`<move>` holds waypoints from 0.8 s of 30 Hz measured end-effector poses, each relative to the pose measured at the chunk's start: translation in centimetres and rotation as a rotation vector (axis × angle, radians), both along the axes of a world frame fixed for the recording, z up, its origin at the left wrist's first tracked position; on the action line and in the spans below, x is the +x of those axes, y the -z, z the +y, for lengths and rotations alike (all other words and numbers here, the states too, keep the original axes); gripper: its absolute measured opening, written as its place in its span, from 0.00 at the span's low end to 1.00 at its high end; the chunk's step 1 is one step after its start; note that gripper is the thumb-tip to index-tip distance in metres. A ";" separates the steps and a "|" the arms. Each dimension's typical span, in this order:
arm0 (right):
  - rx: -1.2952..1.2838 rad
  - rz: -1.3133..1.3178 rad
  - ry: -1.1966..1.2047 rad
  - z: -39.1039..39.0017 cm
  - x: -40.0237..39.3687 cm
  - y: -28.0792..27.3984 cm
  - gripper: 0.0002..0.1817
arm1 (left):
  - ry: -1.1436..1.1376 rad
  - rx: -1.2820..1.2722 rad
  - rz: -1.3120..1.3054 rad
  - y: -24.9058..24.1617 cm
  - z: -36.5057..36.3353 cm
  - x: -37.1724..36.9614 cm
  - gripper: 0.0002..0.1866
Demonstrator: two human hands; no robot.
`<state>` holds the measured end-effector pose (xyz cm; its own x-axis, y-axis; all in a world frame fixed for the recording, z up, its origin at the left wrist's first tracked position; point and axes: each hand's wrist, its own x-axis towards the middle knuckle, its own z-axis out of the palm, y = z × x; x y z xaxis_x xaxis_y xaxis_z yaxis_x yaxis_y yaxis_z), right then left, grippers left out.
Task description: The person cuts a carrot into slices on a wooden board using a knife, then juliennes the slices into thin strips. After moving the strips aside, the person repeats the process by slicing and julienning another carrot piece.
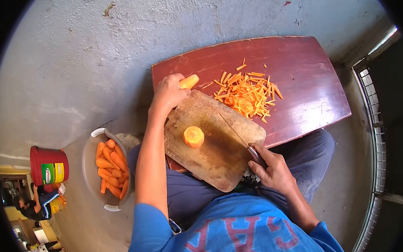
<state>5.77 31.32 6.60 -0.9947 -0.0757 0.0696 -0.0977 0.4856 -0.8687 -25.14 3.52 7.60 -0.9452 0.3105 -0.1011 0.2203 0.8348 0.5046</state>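
My left hand (168,92) is closed around a peeled carrot piece (189,82), just past the upper left corner of the cutting board. In my right hand (273,170) is a knife (257,157), gripped by its dark handle, its thin blade pointing up and left over the board. The worn wooden cutting board (180,157) lies at a slant, partly over my lap. A short carrot chunk (193,137) stands on it, between my two hands. Beyond the board's far edge is a pile of carrot sticks (246,95) on the red table (309,73).
On the floor at my left stands a grey basin (88,167) full of whole carrots (111,166). A red bucket (50,165) is farther left. Two other people are in the far left background. A wall (113,48) rises behind the table; a metal grille (374,115) is at right.
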 end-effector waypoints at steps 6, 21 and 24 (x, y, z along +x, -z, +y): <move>-0.024 -0.123 -0.002 -0.1 0.2 -0.5 0.29 | 0.012 0.107 0.194 5.7 -2.2 -0.9 0.25; 0.102 -0.248 -0.133 -2.4 -0.9 -1.4 0.33 | -0.536 -0.166 0.491 6.5 -26.8 15.3 0.20; 0.157 -0.215 -0.151 -2.6 -0.8 -1.8 0.33 | -0.844 -0.087 0.123 11.1 -35.7 18.7 0.26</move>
<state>4.93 28.74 8.36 -0.9619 -0.2173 -0.1657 -0.0012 0.6099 -0.7925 -6.39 -32.22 -3.47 -0.8619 -0.5063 0.0263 -0.4437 0.7784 0.4441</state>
